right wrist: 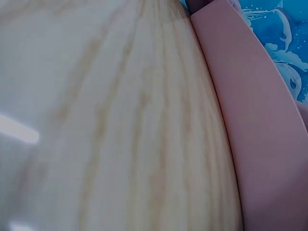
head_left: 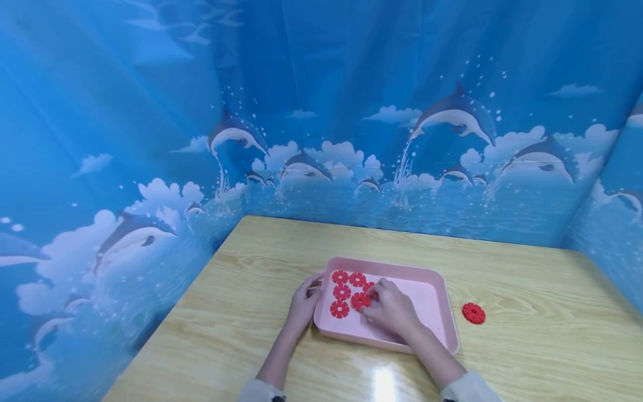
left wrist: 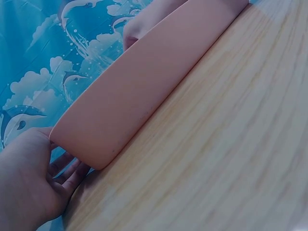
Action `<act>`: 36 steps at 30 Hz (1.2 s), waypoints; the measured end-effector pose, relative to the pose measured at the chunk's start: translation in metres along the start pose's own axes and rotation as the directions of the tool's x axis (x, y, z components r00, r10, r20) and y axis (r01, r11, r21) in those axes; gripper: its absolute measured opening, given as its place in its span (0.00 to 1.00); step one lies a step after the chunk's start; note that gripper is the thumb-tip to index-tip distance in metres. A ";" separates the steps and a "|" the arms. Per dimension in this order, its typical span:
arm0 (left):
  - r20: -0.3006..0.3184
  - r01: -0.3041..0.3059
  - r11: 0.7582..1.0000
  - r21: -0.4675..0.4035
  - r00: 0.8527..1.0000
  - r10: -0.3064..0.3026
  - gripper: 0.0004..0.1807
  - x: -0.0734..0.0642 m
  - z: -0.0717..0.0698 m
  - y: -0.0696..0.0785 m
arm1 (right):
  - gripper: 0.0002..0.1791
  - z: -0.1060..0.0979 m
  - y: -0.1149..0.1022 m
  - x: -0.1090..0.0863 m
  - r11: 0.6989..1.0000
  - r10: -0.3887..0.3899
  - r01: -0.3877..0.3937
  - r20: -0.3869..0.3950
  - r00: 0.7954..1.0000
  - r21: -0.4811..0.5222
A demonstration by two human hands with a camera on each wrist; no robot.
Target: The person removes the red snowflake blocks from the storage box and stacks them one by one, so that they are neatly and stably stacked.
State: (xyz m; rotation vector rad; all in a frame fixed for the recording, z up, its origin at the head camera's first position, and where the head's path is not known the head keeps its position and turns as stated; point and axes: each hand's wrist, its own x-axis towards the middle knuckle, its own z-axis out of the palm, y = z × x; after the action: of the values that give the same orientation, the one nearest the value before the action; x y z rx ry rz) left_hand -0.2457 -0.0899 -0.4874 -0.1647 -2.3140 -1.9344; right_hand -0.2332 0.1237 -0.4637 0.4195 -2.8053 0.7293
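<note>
My left hand [head_left: 303,304] grips the left end of the pink tray [head_left: 424,296], thumb at the rim. My right hand [head_left: 393,308] — inside the tray — pinches a red notched disc [head_left: 358,302]; more red discs [head_left: 339,315] lie left of and beyond it. An outlying disc [head_left: 474,317] sits on the wood-grain table [head_left: 542,312], right of the tray.

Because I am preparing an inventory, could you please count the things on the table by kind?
Pink tray: 1
Visible red discs: 7 (6 inside the tray; 1 to its right, perhaps with others stacked beneath)
Visible total: 8
</note>
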 end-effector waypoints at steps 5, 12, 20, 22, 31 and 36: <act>0.005 0.009 1.000 -0.003 1.000 -0.009 0.19 -0.001 0.003 0.001 | 0.18 -0.008 0.003 -0.005 1.000 0.002 -0.001 -0.024 1.000 0.015; 0.001 -0.004 1.000 -0.008 1.000 0.004 0.19 -0.001 0.003 0.001 | 0.17 -0.024 0.010 -0.017 0.999 0.022 -0.019 -0.064 0.998 0.048; 0.001 -0.023 0.999 -0.029 1.000 0.023 0.18 -0.005 0.000 0.011 | 0.17 -0.050 0.024 -0.029 0.997 -0.026 0.035 -0.135 0.991 0.063; 0.003 -0.030 0.999 -0.029 1.000 0.030 0.17 -0.009 -0.001 0.020 | 0.17 -0.056 0.028 -0.032 0.998 -0.024 0.031 -0.136 0.990 0.049; 0.007 -0.014 1.000 -0.012 1.000 0.015 0.17 -0.015 -0.002 0.036 | 0.16 -0.085 0.046 -0.045 0.999 -0.002 -0.005 -0.168 0.986 -0.042; 0.006 -0.023 1.000 -0.011 1.000 0.023 0.18 -0.015 -0.002 0.036 | 0.17 -0.098 0.057 -0.052 0.998 0.010 -0.020 -0.186 0.983 -0.053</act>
State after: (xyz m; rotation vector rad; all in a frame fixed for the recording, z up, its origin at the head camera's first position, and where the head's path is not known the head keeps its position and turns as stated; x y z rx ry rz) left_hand -0.2254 -0.0860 -0.4548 -0.1977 -2.2955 -1.9392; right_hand -0.1904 0.2320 -0.4196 0.3043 -2.6487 0.6573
